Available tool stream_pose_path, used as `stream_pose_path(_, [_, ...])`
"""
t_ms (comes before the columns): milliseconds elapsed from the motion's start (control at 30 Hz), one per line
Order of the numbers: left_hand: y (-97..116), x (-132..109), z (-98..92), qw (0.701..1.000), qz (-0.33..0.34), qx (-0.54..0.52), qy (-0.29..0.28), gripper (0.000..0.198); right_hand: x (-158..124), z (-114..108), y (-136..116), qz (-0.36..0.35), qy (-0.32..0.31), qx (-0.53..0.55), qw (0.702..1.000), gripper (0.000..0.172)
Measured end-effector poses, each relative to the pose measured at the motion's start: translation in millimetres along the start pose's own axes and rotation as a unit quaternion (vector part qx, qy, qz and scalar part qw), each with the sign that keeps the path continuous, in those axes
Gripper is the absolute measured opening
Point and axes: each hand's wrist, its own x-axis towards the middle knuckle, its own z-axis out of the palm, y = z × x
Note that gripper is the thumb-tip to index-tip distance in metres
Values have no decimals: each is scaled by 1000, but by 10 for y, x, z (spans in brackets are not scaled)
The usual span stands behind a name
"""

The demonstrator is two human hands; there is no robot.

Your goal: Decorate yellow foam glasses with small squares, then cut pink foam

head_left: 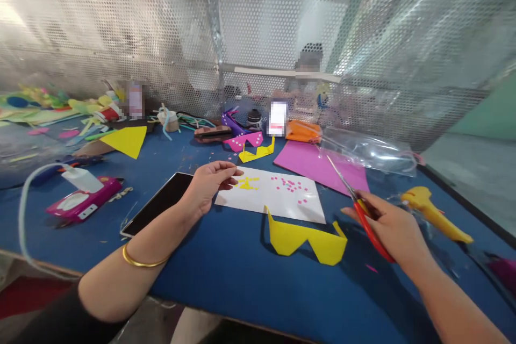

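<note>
My right hand [389, 226] is closed round the red handles of a pair of scissors [341, 172], whose blades point up and away over the pink sheet [322, 161]. Thumb and fingertips of my left hand [212, 183] come together at the left edge of a white sheet [270, 201]; anything between them is too small to make out. On that sheet lie small yellow scraps [248, 184] and several tiny pink squares [288, 185]. Yellow cut-out glasses [308, 242] rest just in front, between my hands. Behind the sheet are smaller yellow glasses [258, 153] and pink ones with white dots [244, 141].
A dark tablet-like panel [157, 207] lies beneath my left forearm. Left of it sits a magenta device [84, 204] with a white bottle. A yellow glue gun [437, 215] is at the right. A phone [277, 118] stands against the perforated metal screen [258, 37] at the back.
</note>
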Motion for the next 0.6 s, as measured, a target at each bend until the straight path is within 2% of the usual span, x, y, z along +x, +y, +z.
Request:
stream_pose_path(100, [-42, 25, 40, 999, 22, 32, 12, 17, -19, 4, 93, 2, -6, -112, 994, 46])
stream_pose_path(200, [-20, -29, 148, 996, 38, 75, -6, 18, -1, 20, 91, -11, -22, -121, 992, 39])
stream_pose_path(300, [99, -150, 317, 989, 51, 126, -58, 20, -8, 49, 58, -35, -43, -118, 991, 38])
stream_pose_path(433, [325, -200, 648, 968, 66, 201, -133, 14, -50, 80, 7, -55, -56, -122, 989, 34])
stream_pose_path(600, [462, 111, 1249, 932, 70, 285, -213, 5, -66, 79, -25, -57, -56, -126, 989, 37])
